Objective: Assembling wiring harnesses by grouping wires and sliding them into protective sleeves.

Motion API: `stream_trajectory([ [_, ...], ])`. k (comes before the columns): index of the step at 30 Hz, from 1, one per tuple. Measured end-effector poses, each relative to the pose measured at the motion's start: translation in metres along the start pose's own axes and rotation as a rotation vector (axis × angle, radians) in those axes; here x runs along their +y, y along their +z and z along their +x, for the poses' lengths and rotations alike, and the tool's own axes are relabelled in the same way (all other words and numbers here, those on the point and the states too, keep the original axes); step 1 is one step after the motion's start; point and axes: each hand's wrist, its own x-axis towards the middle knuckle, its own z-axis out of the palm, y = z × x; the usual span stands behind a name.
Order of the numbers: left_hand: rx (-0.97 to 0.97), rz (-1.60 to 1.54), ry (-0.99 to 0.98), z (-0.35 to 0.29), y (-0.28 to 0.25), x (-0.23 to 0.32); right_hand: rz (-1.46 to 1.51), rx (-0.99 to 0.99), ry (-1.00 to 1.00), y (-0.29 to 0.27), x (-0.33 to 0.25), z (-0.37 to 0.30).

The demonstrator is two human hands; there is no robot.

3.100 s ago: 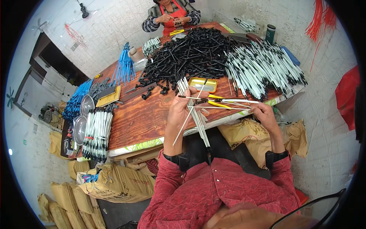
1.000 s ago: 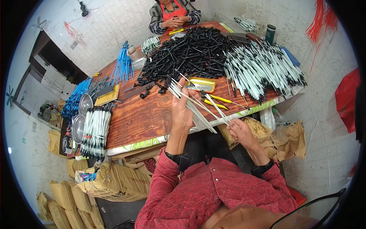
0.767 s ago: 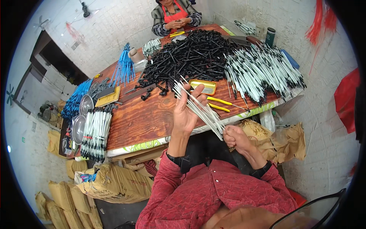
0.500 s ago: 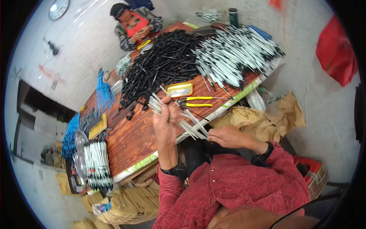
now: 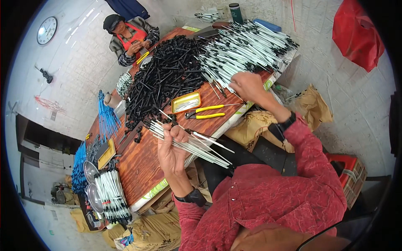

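A bundle of thin white rods [image 5: 197, 151], some with black ends, lies slantwise in my left hand [image 5: 172, 144], its fingers closed round them over the table's near edge. My right hand [image 5: 250, 87] is stretched out to the near edge of a wide heap of white rods with black ends [image 5: 247, 48]. Its fingers are curled together at the rod ends; what they pinch, if anything, is hidden. Between the hands lie yellow-handled pliers [image 5: 211, 116] and a small yellow tray [image 5: 184, 96] holding thin pale pieces.
A large pile of black rod-like parts [image 5: 163, 71] covers the middle of the wooden table [image 5: 144, 163]. Bundled white rods [image 5: 111, 194] and blue rods [image 5: 79, 167] stand at the left. Across the table a person [image 5: 132, 39] handles something small. Brown sacks [image 5: 150, 226] lie below.
My right hand has left the bundle and reached away to the right, to the heap of white rods. My left hand, still holding its rods, sits slightly lower in the picture. The view has shifted.
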Motion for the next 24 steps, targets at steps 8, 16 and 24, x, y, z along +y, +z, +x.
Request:
stream_trajectory([
  [8,-0.018,-0.007,-0.01,0.006,-0.008,-0.009,0.025,-0.037,0.132,0.033,0.063,0.035],
  [16,0.014,-0.025,-0.018,0.007,-0.017,-0.013,0.839,-0.101,0.581,0.014,0.071,0.025],
  [24,0.034,-0.073,-0.022,0.013,-0.024,-0.017,0.171,0.064,0.182,0.015,0.066,-0.024],
])
